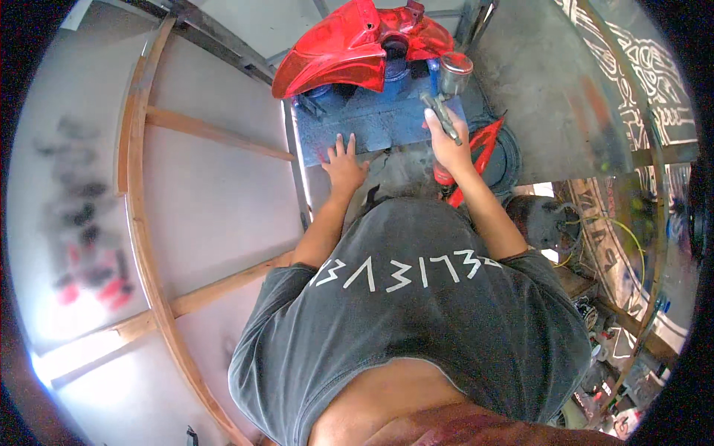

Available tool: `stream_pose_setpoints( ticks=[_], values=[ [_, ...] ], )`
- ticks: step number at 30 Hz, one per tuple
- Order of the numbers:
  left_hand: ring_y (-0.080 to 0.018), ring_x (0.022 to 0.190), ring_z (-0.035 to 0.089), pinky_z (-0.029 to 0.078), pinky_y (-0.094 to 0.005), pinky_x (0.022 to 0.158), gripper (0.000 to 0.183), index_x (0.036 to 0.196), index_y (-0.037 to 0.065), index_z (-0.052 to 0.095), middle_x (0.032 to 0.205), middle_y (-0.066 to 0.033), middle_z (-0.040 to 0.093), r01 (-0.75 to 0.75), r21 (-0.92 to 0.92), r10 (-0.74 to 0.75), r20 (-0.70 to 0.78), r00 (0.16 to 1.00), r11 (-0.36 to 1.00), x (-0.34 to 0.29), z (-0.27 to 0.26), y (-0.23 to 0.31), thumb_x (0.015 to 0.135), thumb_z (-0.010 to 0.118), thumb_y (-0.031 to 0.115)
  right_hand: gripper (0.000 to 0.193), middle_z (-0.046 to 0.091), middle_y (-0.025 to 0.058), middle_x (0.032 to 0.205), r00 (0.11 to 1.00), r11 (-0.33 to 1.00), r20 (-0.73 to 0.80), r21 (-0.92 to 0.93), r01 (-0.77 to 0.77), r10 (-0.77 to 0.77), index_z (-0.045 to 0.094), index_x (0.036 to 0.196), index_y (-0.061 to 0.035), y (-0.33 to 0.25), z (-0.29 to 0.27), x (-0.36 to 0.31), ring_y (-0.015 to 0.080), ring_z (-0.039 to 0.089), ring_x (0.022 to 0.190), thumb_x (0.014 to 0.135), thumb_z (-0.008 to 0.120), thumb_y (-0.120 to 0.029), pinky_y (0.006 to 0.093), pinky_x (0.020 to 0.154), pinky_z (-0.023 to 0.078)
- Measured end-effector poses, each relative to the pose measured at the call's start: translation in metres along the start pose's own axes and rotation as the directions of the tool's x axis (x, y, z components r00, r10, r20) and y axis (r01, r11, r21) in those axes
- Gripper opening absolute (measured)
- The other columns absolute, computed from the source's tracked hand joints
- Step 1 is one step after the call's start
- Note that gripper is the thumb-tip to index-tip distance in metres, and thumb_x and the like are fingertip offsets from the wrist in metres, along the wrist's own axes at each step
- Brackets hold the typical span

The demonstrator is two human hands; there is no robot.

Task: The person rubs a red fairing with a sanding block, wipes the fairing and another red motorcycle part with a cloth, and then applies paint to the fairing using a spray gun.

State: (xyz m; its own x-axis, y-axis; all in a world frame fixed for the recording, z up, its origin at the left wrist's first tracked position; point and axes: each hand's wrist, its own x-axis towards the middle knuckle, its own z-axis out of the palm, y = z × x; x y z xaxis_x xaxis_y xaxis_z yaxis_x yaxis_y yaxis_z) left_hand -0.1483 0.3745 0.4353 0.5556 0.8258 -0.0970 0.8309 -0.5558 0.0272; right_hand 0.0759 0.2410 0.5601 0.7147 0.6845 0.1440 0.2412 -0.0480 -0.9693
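Right hand wrapped around a spray gun, left hand spread by a blue bench.
In the upper middle of the frame, the right hand (449, 149) is closed on the spray gun (442, 119), its metal cup (455, 77) upright beside a glossy red vehicle body panel (331, 59) above the paint-dusted blue bench (379, 128). Left of it, the left hand (344, 169) has its fingers apart at the near edge; whether it presses down, I can't tell. A dark hose (510, 160) coils right of centre.
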Motion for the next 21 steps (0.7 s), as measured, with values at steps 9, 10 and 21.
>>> stream_pose_setpoints(
  ticks=[9, 10, 21],
  values=[
    [-0.0384, 0.145, 0.039, 0.043, -0.0672, 0.103, 0.101, 0.164, 0.024, 0.029, 0.169, -0.0124, 0.028, -0.032, 0.009, 0.032, 0.013, 0.999, 0.999, -0.006, -0.001, 0.010, 0.081, 0.080, 0.049, 0.032, 0.066, 0.0036, 0.080, 0.992, 0.995, -0.094, 0.034, 0.089, -0.086, 0.069, 0.101, -0.0005, -0.046, -0.012, 0.045, 0.0152, 0.062, 0.075, 0.103, 0.062, -0.031, 0.0322, 0.072, 0.050],
    [-0.0387, 0.145, 0.038, 0.040, -0.0670, 0.106, 0.102, 0.164, 0.025, 0.029, 0.170, -0.0115, 0.026, -0.003, -0.022, 0.004, 0.045, 0.999, 1.000, -0.006, -0.002, 0.012, 0.080, 0.081, 0.051, 0.032, 0.066, 0.0036, 0.080, 0.992, 0.996, -0.097, 0.031, 0.088, -0.085, 0.069, 0.101, -0.0005, -0.051, -0.011, 0.051, 0.0152, 0.062, 0.075, 0.103, 0.062, -0.031, 0.0322, 0.072, 0.050],
    [-0.0383, 0.130, 0.051, 0.045, -0.0633, 0.100, 0.072, 0.143, 0.019, 0.060, 0.146, -0.0146, 0.052, 0.053, -0.117, -0.041, 0.109, 0.993, 0.992, 0.030, -0.032, 0.009, 0.082, 0.078, 0.053, 0.029, 0.056, 0.0030, 0.072, 0.995, 0.994, -0.035, -0.048, 0.095, -0.097, 0.069, 0.109, -0.0024, -0.036, 0.006, 0.060, 0.0114, 0.050, 0.068, 0.104, 0.064, -0.030, 0.0328, 0.065, 0.045]
  ],
)
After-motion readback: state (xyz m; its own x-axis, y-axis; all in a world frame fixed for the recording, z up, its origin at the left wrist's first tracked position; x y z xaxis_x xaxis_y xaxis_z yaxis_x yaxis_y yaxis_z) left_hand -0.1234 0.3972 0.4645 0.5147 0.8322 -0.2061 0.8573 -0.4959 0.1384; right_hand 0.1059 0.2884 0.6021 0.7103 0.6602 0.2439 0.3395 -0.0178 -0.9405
